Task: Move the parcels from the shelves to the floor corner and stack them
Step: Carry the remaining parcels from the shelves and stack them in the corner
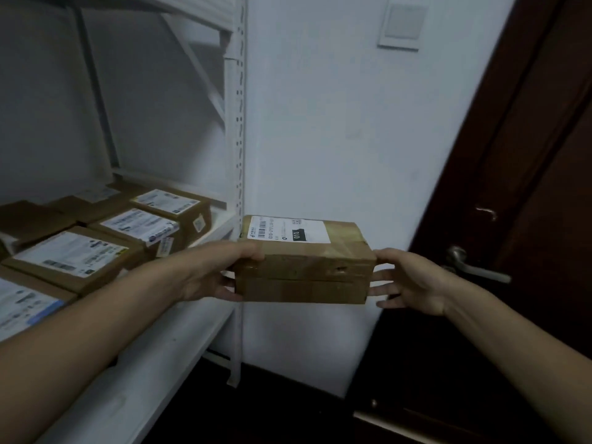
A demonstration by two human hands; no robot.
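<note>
Holding the cardboard parcel [304, 267] requires both hands at its short ends. The parcel is in the air, clear of the white shelf [179, 331] and to the right of the shelf upright [238, 155], in front of the pale wall [336, 139].

**Hand state**
- The left hand [211, 277] is clamped on the left end, thumb over the top edge and fingers under the base.
- The right hand [413, 283] is at the right end with fingers spread. The fingertips meet the end face, but whether the grip is firm cannot be told.

**Handling judgement**
- The parcel is a stiff, taped box with a printed label [288, 229] on top. A crease runs along the front face and a small dent shows near the right corner, so the walls are likely to give under hard squeezing.
- It appears light to moderate in weight, since it is carried level by the ends alone.
- Support from below is advised; the tape may be slippery.

**Limits of the view**
- The floor corner is dark, and no stack can be made out there.
- At least 5 other parcels [77, 254] lie on the shelf; the row is cut off at the left edge.
- Label text is too blurred to read reliably.
- A dark door [528, 187] stands at the right.
</note>
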